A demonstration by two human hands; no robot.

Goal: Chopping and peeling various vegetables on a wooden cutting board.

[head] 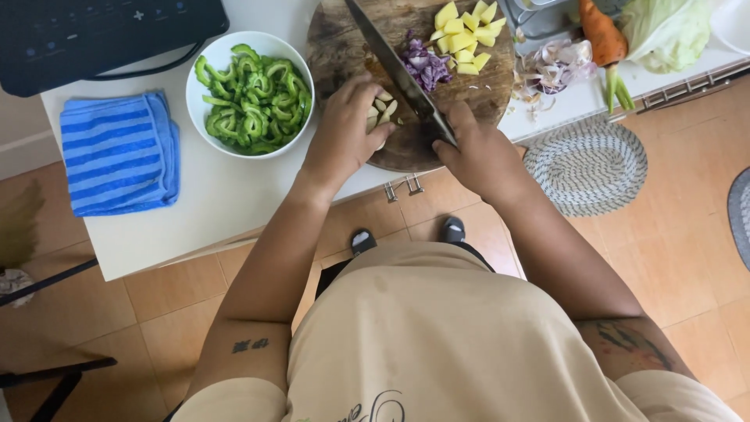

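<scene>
While on the board [406, 148] — right hand [476, 152] clenched round knife [394, 66]; left hand [344, 129] pinching garlic [381, 113].

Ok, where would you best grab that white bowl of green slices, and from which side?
Take the white bowl by its bare rim, coming from the left, over the striped blue cloth. The slices are heaped in the middle, and the right side sits close to the cutting board, the left hand and the knife.

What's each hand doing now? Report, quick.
Left hand: curled, steadying pale garlic pieces on the cutting board.
Right hand: closed on the knife.
</scene>
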